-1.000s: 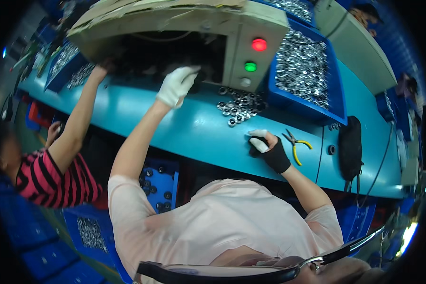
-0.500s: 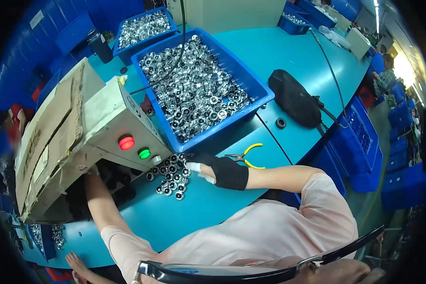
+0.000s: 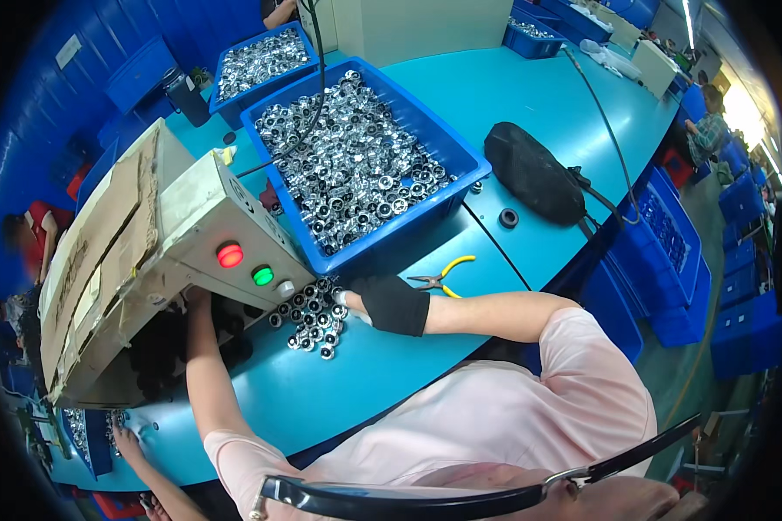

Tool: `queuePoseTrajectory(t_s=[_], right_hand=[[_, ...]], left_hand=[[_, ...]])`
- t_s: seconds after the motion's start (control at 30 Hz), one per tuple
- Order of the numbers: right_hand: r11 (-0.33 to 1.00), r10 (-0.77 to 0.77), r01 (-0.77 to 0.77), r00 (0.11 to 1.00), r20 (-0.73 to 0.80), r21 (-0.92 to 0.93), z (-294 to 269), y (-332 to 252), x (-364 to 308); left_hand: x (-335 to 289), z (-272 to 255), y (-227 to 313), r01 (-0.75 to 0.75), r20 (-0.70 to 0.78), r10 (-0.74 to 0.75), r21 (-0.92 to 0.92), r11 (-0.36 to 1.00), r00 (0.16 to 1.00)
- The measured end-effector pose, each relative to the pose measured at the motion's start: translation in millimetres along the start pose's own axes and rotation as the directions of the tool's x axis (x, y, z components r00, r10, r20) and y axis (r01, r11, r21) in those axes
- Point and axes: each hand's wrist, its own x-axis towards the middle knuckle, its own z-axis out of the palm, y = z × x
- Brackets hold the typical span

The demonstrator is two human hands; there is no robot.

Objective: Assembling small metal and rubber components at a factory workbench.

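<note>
My left forearm (image 3: 207, 369) goes up under the cream machine housing (image 3: 202, 217), and the left hand's fingers are hidden in its dark opening. My right hand (image 3: 384, 304) wears a black fingerless glove, with white covers on its fingertips. Those fingertips are bent together at the right edge of a loose pile of small round metal parts (image 3: 311, 319), silver with dark centres. Whatever they pinch is too small to make out. Just beyond the right hand lie pliers (image 3: 445, 278) with yellow handles.
A large blue bin (image 3: 471, 174) full of similar parts stands behind the pile. The machine carries a red light (image 3: 229, 254) and a green light (image 3: 262, 275). A black pouch (image 3: 534, 174) and a black ring (image 3: 508, 218) lie to the right. Another person's hand (image 3: 129, 443) is at the lower left.
My left arm has shifted slightly right and further up into the machine. My right hand has moved left, its fingertips now against the pile. The other person's hand has moved up to parts beside a bin.
</note>
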Motion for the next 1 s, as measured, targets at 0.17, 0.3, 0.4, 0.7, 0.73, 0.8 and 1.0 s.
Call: queuePoseTrajectory(t_s=[0.17, 0.3, 0.4, 0.7, 0.73, 0.8, 1.0], right_hand=[[0.990, 0.054, -0.079, 0.977, -0.206, -0.117, 3, -9, 0], [0.959, 0.079, -0.108, 0.990, -0.117, -0.261, 18, 3, -1], [0.956, 0.061, -0.094, 0.990, -0.125, -0.278, 20, 0, -1], [0.971, 0.107, -0.113, 0.993, -0.042, -0.209, 13, -5, 6], [0.973, 0.113, -0.118, 0.993, -0.036, -0.198, 13, -4, 7], [0.979, 0.087, -0.100, 0.993, -0.081, -0.177, 13, -3, 6], [0.985, 0.130, -0.138, 0.988, -0.083, -0.102, 9, -2, -5]], left_hand=[[-49, -31, -14, 0.234, 0.188, -0.141, -0.734, 0.638, 0.972], [-113, -64, 89, 0.189, 0.244, -0.060, -0.552, 0.812, 0.968], [-145, -79, 113, 0.066, 0.117, -0.016, -0.436, 0.898, 0.993], [-259, -82, 133, 0.306, 0.307, -0.174, -0.459, 0.834, 0.936], [-264, -80, 129, 0.297, 0.303, -0.165, -0.470, 0.831, 0.939], [-272, -80, 125, 0.293, 0.288, -0.170, -0.467, 0.834, 0.942], [-298, -87, 140, 0.363, 0.314, -0.231, -0.476, 0.801, 0.921]])
